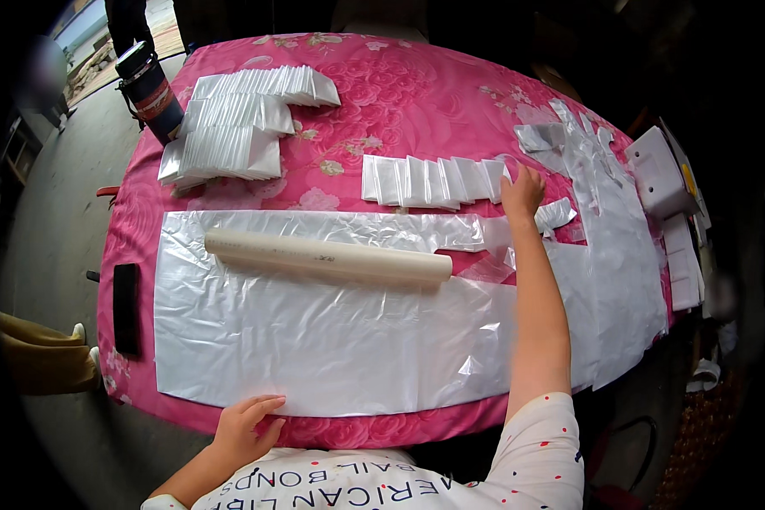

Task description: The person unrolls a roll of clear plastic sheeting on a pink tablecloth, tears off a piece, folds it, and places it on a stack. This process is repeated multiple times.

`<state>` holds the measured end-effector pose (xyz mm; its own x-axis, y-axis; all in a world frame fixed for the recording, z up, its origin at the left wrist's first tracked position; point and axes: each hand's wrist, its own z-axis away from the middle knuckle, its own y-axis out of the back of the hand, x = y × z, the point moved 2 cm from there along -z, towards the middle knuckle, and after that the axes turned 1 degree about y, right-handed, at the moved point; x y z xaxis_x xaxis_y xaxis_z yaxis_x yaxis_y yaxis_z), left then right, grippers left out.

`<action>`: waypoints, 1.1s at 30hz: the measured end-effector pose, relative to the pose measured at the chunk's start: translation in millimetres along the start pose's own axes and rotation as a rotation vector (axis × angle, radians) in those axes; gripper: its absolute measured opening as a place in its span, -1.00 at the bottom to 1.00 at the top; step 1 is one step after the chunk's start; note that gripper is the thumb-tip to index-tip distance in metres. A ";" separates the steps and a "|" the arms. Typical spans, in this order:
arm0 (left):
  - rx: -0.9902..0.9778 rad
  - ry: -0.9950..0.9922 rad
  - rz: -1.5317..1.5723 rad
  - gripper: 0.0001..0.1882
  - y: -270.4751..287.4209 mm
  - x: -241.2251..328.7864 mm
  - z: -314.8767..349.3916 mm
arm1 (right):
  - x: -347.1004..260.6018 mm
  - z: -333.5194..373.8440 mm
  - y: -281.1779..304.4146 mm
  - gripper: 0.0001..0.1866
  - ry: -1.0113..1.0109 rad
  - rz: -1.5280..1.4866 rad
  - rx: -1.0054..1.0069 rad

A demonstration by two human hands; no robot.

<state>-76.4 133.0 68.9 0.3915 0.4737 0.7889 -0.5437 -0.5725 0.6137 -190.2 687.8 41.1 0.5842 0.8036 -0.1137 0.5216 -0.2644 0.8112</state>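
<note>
A large flat sheet of white plastic film [331, 357] lies along the near side of the table. On it rests a long cream-coloured tube [327, 257], slightly slanted. My left hand [248, 425] is at the sheet's near edge, fingers stretched out and holding nothing. Farther off, my right hand [524, 189] has its fingers curled at the right end of an overlapping row of folded white plastic bags [429, 182]. It grips the end bag's edge, though the fingertips are partly hidden. My right forearm crosses over the film's torn right part.
Stacked rows of folded white bags [229, 123] stand at the far left, beside a dark flask [151, 93]. A black oblong object [126, 309] lies near the left edge. More film [625, 297] covers the right side of the pink flowered tablecloth [391, 85]. White containers [659, 174] stand beyond it.
</note>
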 end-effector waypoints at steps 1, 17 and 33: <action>-0.010 -0.006 0.005 -0.66 0.3 -1.5 -3.3 | -8.3 7.6 8.4 -0.56 0.107 -0.123 0.030; 0.120 -0.288 -0.257 -0.09 -53.0 0.0 -80.5 | -132.2 266.6 177.6 -0.36 0.562 -0.782 -0.811; -0.167 -0.526 -0.280 -0.25 -120.8 65.8 -103.7 | 176.2 216.9 144.1 -0.56 0.015 -0.064 -0.307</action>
<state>-61.9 302.7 43.2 0.8267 0.1731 0.5353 -0.4594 -0.3416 0.8199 122.7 675.6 13.6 0.5454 0.8221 -0.1638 0.3435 -0.0410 0.9383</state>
